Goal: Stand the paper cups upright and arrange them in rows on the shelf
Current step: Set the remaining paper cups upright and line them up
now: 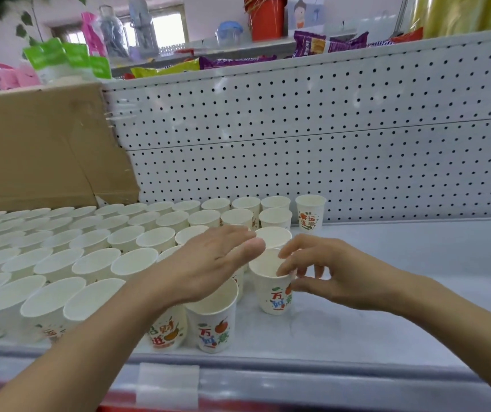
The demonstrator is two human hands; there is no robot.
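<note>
Placement step, apparently: the right grip (324, 278) pinches the rim of the upright white printed paper cup (272, 292) at its left, the left grip (208, 257) hovers flat, fingers apart; next, align the cup with the row of cups (274, 236) beyond.

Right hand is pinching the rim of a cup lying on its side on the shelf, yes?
No: the head view shows the cup standing upright on the shelf, not on its side. The right hand does pinch its rim.
</note>
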